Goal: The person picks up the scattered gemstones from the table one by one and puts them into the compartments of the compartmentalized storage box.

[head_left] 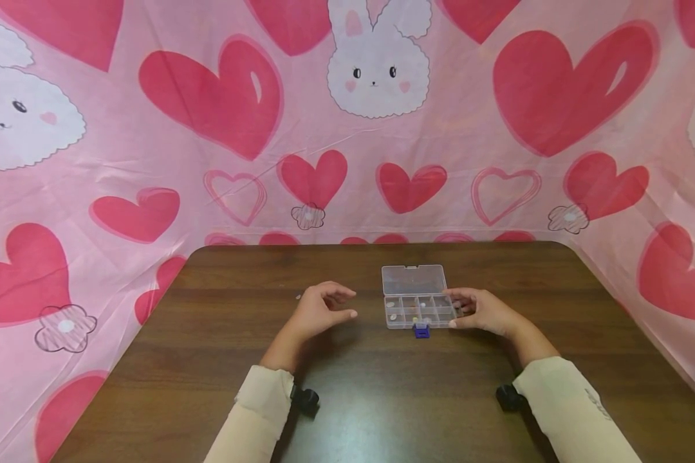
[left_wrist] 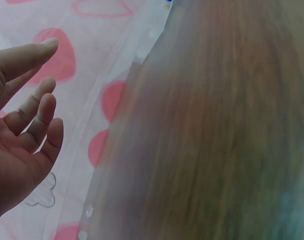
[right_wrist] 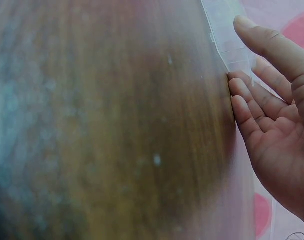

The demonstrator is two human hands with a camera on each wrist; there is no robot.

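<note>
A clear plastic compartment box [head_left: 428,311] lies on the table with its lid [head_left: 414,280] tipped back. Small pale pieces and a tiny yellow one are in some of its compartments, too small to identify. A blue piece [head_left: 421,332] sits at the middle of the box's front edge. My right hand [head_left: 486,313] grips the right end of the box, thumb at the front corner and fingers toward the back. To the left of the box, apart from it, my left hand [head_left: 324,312] hovers with loosely bent fingers and nothing between them.
On the brown wooden table [head_left: 382,392], a small whitish piece [head_left: 298,297] lies beyond my left hand. Pink cloth [head_left: 359,145] with hearts and rabbits hangs behind the table and along its sides.
</note>
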